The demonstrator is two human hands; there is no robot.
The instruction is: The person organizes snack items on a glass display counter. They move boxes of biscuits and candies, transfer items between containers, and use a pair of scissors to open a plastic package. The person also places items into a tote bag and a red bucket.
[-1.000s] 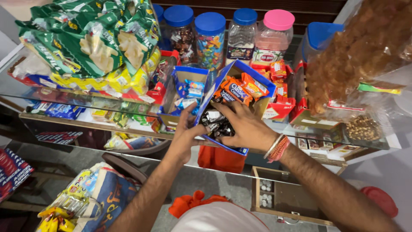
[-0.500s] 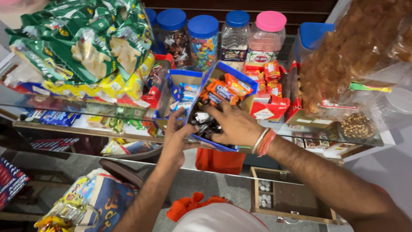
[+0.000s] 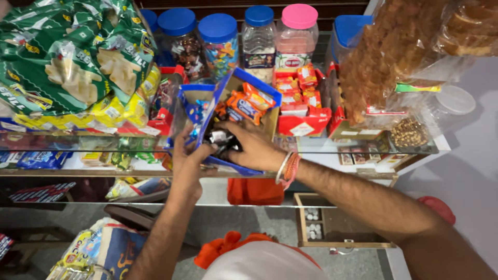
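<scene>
Both hands are in the blue box [image 3: 259,85] at the glass counter's [image 3: 363,148] front edge: left hand [image 3: 188,155] grips its side wall, right hand [image 3: 254,148] is closed on dark sweets [image 3: 220,140]. Box is tilted w/ overhang; it could be tipped off, I think.

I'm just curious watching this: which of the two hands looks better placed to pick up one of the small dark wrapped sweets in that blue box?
Probably the right hand: it lies inside the blue box, fingers over the dark wrapped sweets. The left hand grips the box's near edge, seemingly steadying it.
</scene>
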